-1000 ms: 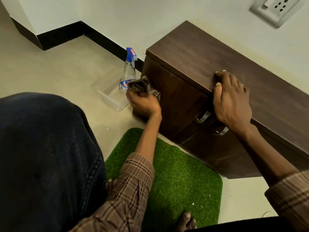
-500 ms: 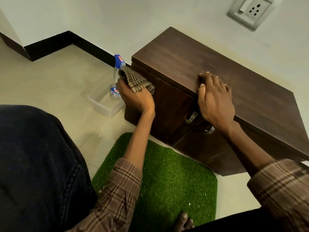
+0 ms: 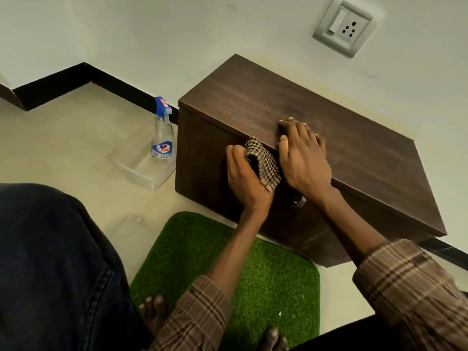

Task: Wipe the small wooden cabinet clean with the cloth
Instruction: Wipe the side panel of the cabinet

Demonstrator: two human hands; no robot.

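Note:
The small dark wooden cabinet (image 3: pixel 253 102) stands on the floor against the white wall. My left hand (image 3: pixel 247 179) holds a bunched brown checked cloth (image 3: pixel 263 162) pressed against the upper part of the cabinet's front, just under the top's edge. My right hand (image 3: pixel 305 158) lies palm down over the front edge of the top, fingers spread flat on the wood, right beside the cloth. A metal door handle (image 3: pixel 300 200) peeks out below my right wrist.
A clear spray bottle with a blue nozzle (image 3: pixel 162 138) stands in a shallow clear plastic tray (image 3: pixel 141 173) left of the cabinet. A green grass mat (image 3: pixel 235 269) lies before the cabinet, my toes on it. My jeans-clad knee (image 3: pixel 50 262) fills the lower left. A wall socket (image 3: pixel 344 27) sits above.
My left hand has carried the cloth from the cabinet's left front corner rightwards across the front, up to my right hand. The right hand has stayed on the top's edge.

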